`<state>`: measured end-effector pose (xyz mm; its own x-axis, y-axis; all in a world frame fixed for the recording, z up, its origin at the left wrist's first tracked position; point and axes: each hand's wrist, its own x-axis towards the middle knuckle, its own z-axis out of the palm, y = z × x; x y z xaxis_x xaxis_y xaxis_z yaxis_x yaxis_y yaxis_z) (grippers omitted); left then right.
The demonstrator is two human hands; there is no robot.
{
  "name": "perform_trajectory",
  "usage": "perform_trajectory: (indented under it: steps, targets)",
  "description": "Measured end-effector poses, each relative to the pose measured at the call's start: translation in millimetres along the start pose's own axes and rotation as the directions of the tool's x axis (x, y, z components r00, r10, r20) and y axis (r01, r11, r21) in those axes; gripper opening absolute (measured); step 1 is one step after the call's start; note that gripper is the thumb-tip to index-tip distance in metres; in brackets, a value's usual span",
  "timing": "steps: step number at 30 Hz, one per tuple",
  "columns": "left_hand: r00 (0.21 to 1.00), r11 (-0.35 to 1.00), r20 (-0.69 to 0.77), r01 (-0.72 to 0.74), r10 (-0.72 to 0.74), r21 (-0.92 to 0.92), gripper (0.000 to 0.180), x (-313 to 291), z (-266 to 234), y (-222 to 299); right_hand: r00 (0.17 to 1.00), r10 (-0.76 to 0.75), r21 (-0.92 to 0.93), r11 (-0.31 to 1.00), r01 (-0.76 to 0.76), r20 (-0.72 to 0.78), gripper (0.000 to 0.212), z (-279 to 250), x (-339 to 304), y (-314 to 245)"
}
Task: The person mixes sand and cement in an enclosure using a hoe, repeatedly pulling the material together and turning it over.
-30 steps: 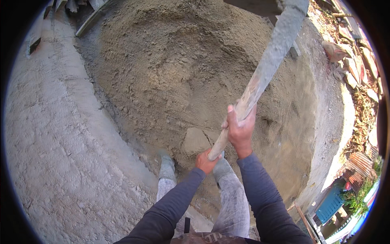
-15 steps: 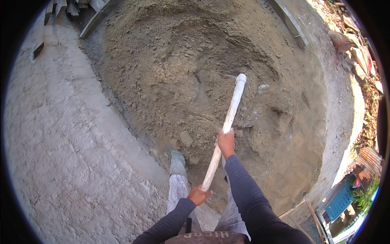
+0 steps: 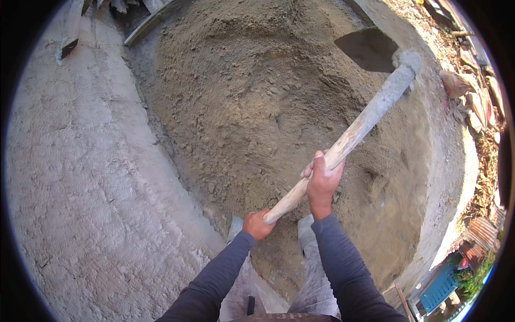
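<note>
Both my hands grip a hoe (image 3: 357,131) by its pale wooden handle, which slants up to the right. Around the butt end is my left hand (image 3: 258,224), closed. Farther up the shaft my right hand (image 3: 324,184) wraps the wood, its thumb along the top. The hoe's broad dark blade (image 3: 369,49) is raised at the far right, above the heap, and its caked head end looks large and close. Below it spreads a wide mound of brown, sandy soil (image 3: 230,102), loose and crumbly, hollowed in the middle.
My feet (image 3: 307,232) stand at the mound's near edge. Rough grey ground (image 3: 102,177) lies to the left. Boards (image 3: 147,24) border the heap at the far left. Crumpled sacks (image 3: 469,96) and a blue plastic item (image 3: 439,288) lie along the right side.
The hoe has come up out of the soil, its head swinging up and to the right, so the blade now shows. Both hands have risen with the handle.
</note>
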<state>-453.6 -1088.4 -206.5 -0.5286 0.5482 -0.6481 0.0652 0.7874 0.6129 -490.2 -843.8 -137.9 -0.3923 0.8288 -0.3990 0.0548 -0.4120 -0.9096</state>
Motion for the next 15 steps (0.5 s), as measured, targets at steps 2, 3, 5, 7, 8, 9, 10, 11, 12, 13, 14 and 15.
perform_trajectory:
  steps: [2, 3, 5, 7, 8, 9, 10, 11, 12, 13, 14, 15]
  targets:
    - [0.998, 0.993, -0.027, -0.053, 0.05, -0.102, 0.036, 97, -20, 43, 0.988, -0.153, -0.036, 0.988, 0.152, -0.014, 0.025, 23, 92, -11]
    - [0.998, 0.994, -0.029, -0.051, 0.048, -0.101, 0.039, 129, -38, 51, 0.982, -0.186, -0.056, 0.981, 0.185, -0.024, 0.024, 33, 130, -1]
    - [1.0, 0.999, 0.004, 0.012, -0.012, -0.032, 0.043, 144, -61, 43, 0.995, -0.081, -0.138, 0.988, 0.072, -0.062, 0.028, 66, 165, 52]
    - [0.986, 0.988, 0.083, 0.135, -0.141, 0.078, 0.045, 125, -59, 44, 0.971, 0.223, -0.198, 0.952, -0.235, -0.083, 0.03, 32, 202, 136]
    - [0.979, 0.975, 0.091, 0.171, -0.185, 0.142, 0.045, 108, -59, 35, 0.883, 0.464, -0.266, 0.845, -0.464, -0.065, 0.021, 23, 188, 179]
    - [0.964, 0.948, 0.075, 0.232, -0.254, 0.22, 0.045, 84, -68, 19, 0.844, 0.514, -0.176, 0.826, -0.535, -0.15, 0.02, 30, 155, 209]
    - [0.974, 0.944, 0.067, 0.19, -0.216, 0.271, 0.042, 66, -81, 19, 0.843, 0.525, -0.117, 0.835, -0.537, -0.118, 0.017, 25, 146, 221]
    - [0.978, 0.923, 0.045, 0.175, -0.202, 0.343, 0.039, 47, -103, 11, 0.807, 0.585, -0.026, 0.808, -0.588, -0.08, 0.013, 47, 118, 218]
    - [0.959, 0.9, 0.027, 0.255, -0.283, 0.354, 0.037, 19, -117, 13, 0.775, 0.629, 0.008, 0.776, -0.63, -0.056, 0.012, 61, 88, 206]
    - [0.941, 0.887, 0.027, 0.307, -0.337, 0.346, 0.035, -3, -118, 27, 0.781, 0.625, 0.012, 0.781, -0.625, -0.013, 0.012, 51, 70, 195]
    - [0.94, 0.89, 0.006, 0.32, -0.341, 0.325, 0.034, -35, -116, 23, 0.773, 0.634, 0.034, 0.773, -0.634, -0.015, 0.011, 49, 38, 180]
    - [0.941, 0.893, -0.018, 0.327, -0.338, 0.309, 0.033, -72, -115, 14, 0.77, 0.638, 0.06, 0.769, -0.637, -0.015, 0.011, 52, 0, 159]
